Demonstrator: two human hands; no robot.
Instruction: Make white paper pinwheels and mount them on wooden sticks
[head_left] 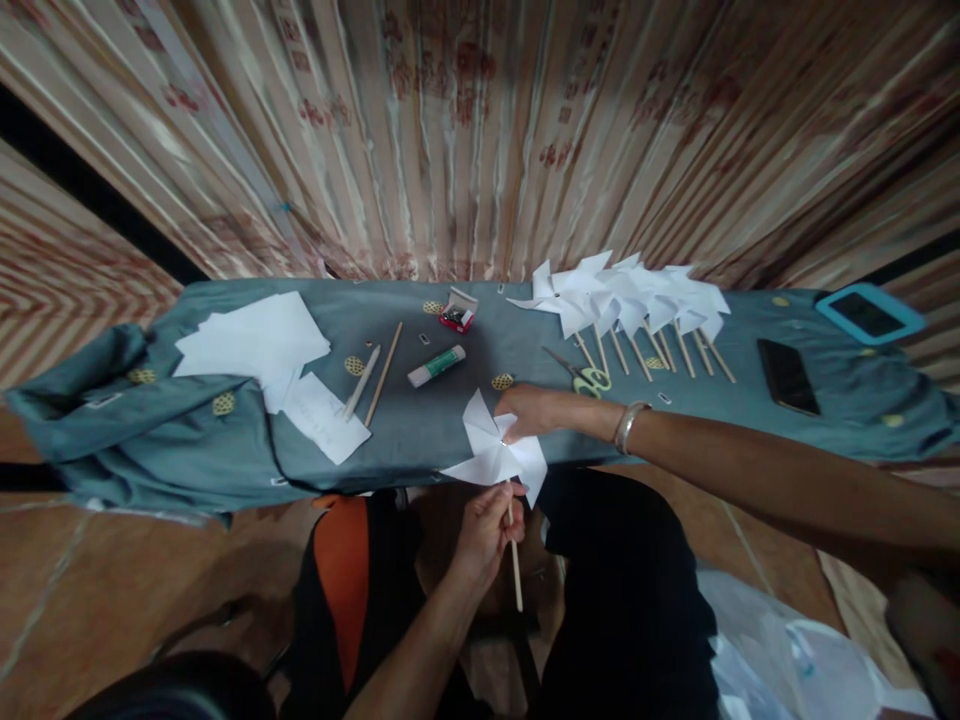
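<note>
My left hand (486, 528) is closed around a thin wooden stick (515, 565), held upright at the table's near edge. A white paper pinwheel (496, 450) sits at the top of that stick. My right hand (534, 410), with a silver bangle on the wrist, pinches the middle of the pinwheel from behind. A glue stick (436, 366) and green-handled scissors (585, 377) lie just beyond on the grey-blue tablecloth (420, 430).
Several finished pinwheels on sticks (637, 305) lie at the back right. Loose white paper sheets (259, 345), a pen and a spare stick (383, 373) lie left. A small red box (457, 312), a black phone (787, 375) and a blue-cased tablet (868, 313) are also there.
</note>
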